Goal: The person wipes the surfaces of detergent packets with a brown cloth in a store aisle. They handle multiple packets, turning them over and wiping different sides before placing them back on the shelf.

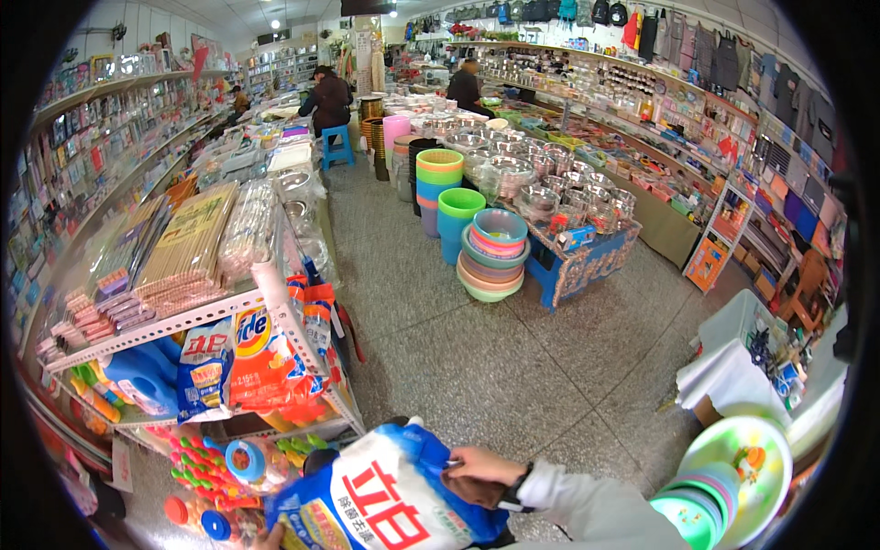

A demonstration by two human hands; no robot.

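Observation:
A large blue-and-white bag of laundry detergent with bold red characters is held in front of me at the bottom of the view, tilted. My right hand grips its upper right edge; the wrist wears a dark band below a light grey sleeve. Something small and shiny shows at those fingertips, too small to make out. My left hand holds the bag's lower left edge, mostly cut off by the picture's rim. Just beyond the bag, a white metal rack carries a blue detergent bag and an orange Tide bag.
Packs of chopsticks lie on the rack's top. Plastic jars stand low at left. Stacked basins and buckets line the aisle floor. More basins are at lower right. A person sits on a blue stool.

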